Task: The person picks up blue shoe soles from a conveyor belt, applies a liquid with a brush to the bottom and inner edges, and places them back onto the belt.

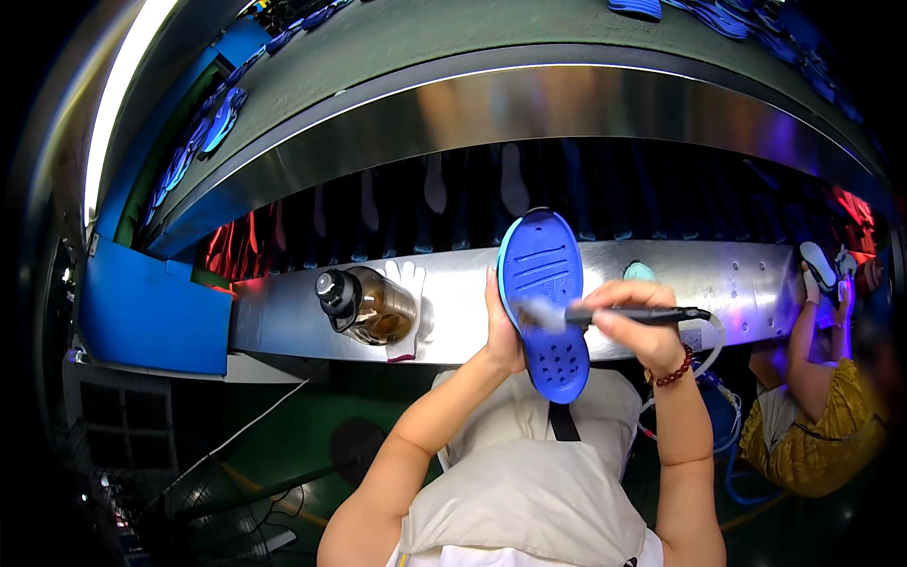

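Note:
My left hand [504, 329] grips a blue shoe sole [554, 269] by its left edge, keeping it upright above my lap. The sole has slots toward its far end, small holes toward its near end and a light-blue rim. Closed around a black-handled brush [578, 316] is my right hand [644, 326], with a pale hose running from the handle's end. The brush's pale tip is smeared by motion and lies over the middle of the sole; whether it touches cannot be told.
On the metal ledge [453, 326] stand a brown bottle with a black lid [378, 307], a white glove [406, 283] beside it and a teal object [640, 271]. A conveyor belt [416, 47] carries blue soles beyond. At right, a co-worker [817, 416] handles a sole.

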The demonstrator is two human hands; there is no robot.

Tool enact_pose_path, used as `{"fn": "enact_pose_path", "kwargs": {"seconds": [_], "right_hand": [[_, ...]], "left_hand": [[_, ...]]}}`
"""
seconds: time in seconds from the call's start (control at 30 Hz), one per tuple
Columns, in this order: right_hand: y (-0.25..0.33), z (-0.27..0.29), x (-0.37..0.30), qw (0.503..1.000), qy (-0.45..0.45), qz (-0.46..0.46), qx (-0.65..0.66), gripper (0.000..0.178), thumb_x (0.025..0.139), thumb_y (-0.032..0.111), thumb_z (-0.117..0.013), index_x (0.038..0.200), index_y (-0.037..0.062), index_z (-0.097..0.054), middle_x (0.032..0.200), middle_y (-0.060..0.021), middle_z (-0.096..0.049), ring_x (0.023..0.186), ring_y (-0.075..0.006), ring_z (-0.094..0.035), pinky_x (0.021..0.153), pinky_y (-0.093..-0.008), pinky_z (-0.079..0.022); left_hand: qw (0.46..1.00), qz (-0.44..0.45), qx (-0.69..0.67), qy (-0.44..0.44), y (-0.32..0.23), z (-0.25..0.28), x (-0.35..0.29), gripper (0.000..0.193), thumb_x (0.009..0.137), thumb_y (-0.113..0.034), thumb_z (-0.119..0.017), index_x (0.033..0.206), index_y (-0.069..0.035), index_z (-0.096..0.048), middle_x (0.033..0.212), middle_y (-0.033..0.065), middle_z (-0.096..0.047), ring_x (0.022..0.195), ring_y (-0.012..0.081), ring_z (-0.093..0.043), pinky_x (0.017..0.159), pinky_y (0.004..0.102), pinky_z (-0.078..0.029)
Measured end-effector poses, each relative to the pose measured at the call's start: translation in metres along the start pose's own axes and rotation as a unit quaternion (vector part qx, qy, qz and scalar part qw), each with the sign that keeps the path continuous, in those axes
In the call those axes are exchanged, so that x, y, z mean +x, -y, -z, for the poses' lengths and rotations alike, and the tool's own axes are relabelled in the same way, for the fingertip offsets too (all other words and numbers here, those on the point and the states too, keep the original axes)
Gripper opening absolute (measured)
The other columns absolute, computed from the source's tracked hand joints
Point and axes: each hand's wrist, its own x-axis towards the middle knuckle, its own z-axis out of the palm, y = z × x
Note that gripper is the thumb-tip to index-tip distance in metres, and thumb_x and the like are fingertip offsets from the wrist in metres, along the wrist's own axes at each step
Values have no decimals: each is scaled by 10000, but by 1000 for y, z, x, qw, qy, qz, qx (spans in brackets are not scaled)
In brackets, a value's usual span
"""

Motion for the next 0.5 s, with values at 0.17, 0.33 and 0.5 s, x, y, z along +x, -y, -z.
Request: {"fn": "enact_pose_path", "kwargs": {"seconds": [0.17,0.33,0.5], "right_hand": [[7,-9,1,970,61,130,-195,163,677,4,-659,838,-11,-643,826,-108,-648,785,-183,-612,733,-282,-464],[6,-2,-6,984,21,98,-147,183,651,-20,-660,832,-18,-633,813,-133,-647,779,-222,-619,752,-304,-468],[12,0,-9,964,157,138,-164,160,640,-20,-668,797,-18,-633,831,-145,-644,791,-248,-620,732,-312,-479]], "left_hand": [[995,-19,-69,64,-8,-5,3,959,707,-783,-53,1146,-26,-444,940,169,-577,801,247,-588,739,364,-479],[990,-92,15,105,-13,-2,11,987,685,-801,-41,1128,-19,-448,898,185,-578,780,248,-585,707,348,-488],[984,-119,-21,131,-24,-8,8,1004,666,-819,-62,1115,-10,-451,888,188,-572,774,272,-577,697,373,-486]]}}
